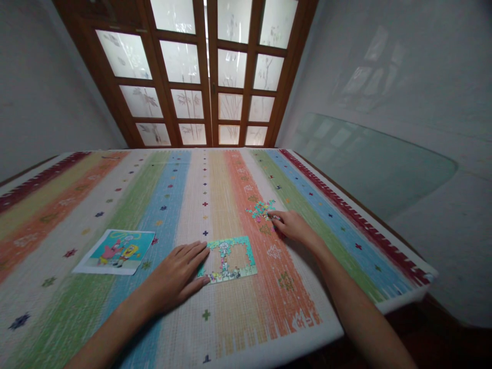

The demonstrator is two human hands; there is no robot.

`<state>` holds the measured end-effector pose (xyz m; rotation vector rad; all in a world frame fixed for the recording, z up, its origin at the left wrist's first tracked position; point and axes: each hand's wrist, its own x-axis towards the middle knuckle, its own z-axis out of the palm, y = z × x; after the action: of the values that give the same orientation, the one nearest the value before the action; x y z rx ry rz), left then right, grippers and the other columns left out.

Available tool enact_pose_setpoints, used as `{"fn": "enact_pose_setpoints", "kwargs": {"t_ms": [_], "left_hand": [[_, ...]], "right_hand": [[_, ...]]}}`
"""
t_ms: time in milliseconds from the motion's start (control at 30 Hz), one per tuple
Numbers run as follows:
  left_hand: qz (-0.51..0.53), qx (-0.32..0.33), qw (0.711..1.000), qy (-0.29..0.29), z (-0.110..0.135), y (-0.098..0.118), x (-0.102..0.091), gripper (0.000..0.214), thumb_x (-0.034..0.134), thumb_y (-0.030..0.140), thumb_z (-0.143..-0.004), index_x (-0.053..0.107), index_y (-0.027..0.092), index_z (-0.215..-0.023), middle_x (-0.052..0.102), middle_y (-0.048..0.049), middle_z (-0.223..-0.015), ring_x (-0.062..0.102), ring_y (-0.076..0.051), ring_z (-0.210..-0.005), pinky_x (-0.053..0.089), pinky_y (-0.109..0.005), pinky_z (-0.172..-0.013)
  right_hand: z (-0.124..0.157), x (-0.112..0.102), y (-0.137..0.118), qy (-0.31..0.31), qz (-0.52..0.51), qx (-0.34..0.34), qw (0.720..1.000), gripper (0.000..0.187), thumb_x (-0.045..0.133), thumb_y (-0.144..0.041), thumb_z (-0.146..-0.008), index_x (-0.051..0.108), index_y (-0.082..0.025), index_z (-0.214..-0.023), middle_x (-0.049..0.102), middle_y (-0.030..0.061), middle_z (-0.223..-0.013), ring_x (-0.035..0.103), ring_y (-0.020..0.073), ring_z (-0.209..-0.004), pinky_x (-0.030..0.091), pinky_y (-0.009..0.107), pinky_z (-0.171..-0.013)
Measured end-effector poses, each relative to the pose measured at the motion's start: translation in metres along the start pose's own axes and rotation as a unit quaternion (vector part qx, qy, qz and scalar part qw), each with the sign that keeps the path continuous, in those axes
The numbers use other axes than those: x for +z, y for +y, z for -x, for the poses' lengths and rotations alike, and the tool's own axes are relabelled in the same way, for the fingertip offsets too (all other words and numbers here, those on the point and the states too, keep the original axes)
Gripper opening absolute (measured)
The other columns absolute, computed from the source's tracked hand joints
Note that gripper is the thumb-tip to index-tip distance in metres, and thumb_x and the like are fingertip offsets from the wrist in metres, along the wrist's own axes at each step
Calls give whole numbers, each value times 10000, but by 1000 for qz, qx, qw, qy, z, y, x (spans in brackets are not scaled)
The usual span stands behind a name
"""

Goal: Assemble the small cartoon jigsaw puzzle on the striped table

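A small, partly assembled jigsaw puzzle point(229, 259) with a teal border lies on the striped tablecloth in front of me. My left hand point(179, 274) rests flat with its fingers stretched out, its fingertips touching the puzzle's left edge. My right hand point(289, 224) reaches out to a pile of loose teal puzzle pieces point(260, 209) farther back, with its fingertips pinched at the pile's right edge. Whether a piece is in the pinch is too small to make out.
A cartoon reference picture point(115, 251) lies on the cloth to the left. The table point(400, 297) carries a multicoloured striped cloth, its right and near edges close by. Wooden doors with frosted glass panes point(207, 77) stand behind; a glass sheet point(369, 164) leans on the right wall.
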<state>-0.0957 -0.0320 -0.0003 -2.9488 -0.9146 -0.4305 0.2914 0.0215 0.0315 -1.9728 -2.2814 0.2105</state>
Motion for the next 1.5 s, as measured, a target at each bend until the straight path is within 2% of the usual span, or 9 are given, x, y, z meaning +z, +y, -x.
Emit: {"fn": "enact_pose_setpoints", "kwargs": {"t_ms": [100,333,500,633,733,933,1133,1333,1500], "left_hand": [[0,5,1000,7,0,0,1,505,436,470,-1084,441,159,-1481,559,-154,-1481,546,-318,-1334,462,-488,-1101],[-8,11,1000,12,1,-1,2,515,424,490,-1092,450,148,-1476,559,-153,-1480,539,-311,-1338,466,-479,-1098],[-27,16,999,8,-1,0,1,507,391,484,-1102,458,127,-1456,572,-172,-1461,556,-317,-1325,488,-497,-1074],[-26,12,1000,5,0,2,0,503,382,480,-1104,461,131,-1458,569,-168,-1467,555,-314,-1330,490,-496,-1075],[-24,10,1000,4,1,1,2,506,393,479,-1100,461,134,-1464,559,-166,-1480,548,-317,-1339,481,-500,-1084],[-19,4,1000,7,1,1,3,504,399,485,-1096,475,147,-1462,555,-154,-1489,534,-309,-1357,458,-489,-1109],[-20,8,1000,4,0,1,1,506,387,484,-1099,476,139,-1458,560,-164,-1479,541,-313,-1346,472,-499,-1091],[-23,11,1000,2,1,0,2,507,387,489,-1097,471,138,-1453,564,-165,-1474,543,-309,-1343,466,-490,-1099],[-12,6,1000,-3,1,-1,3,507,399,483,-1095,459,148,-1471,545,-160,-1495,527,-311,-1361,449,-489,-1116]], "right_hand": [[-2,1,1,-5,-1,12,1000,385,470,-212,-967,758,-229,-1222,798,69,-862,724,221,-825,448,267,-764],[-8,6,5,16,13,41,999,356,472,-183,-947,762,-191,-1153,797,101,-991,712,227,-925,442,270,-788],[-14,12,3,45,41,13,998,409,448,-201,-985,706,-203,-1302,749,124,-1162,679,247,-1032,436,287,-842],[-15,13,2,17,65,-11,998,417,459,-211,-984,710,-222,-1317,735,121,-1056,673,251,-963,431,295,-817],[-15,13,5,19,61,-11,998,405,476,-211,-981,723,-228,-1300,728,112,-1034,662,239,-943,421,286,-801],[-16,17,12,45,29,-21,998,337,537,-208,-964,762,-226,-1215,727,93,-957,646,214,-899,415,271,-783],[-14,17,20,29,-31,-66,997,258,573,-192,-942,778,-181,-1097,723,104,-967,648,209,-862,437,288,-804],[-15,19,23,37,-78,-53,995,118,616,-174,-896,715,-182,-960,692,91,-957,629,202,-861,444,284,-794],[-14,16,23,6,-114,-47,992,37,612,-199,-893,624,-197,-858,651,58,-870,587,182,-770,435,274,-720]]}}
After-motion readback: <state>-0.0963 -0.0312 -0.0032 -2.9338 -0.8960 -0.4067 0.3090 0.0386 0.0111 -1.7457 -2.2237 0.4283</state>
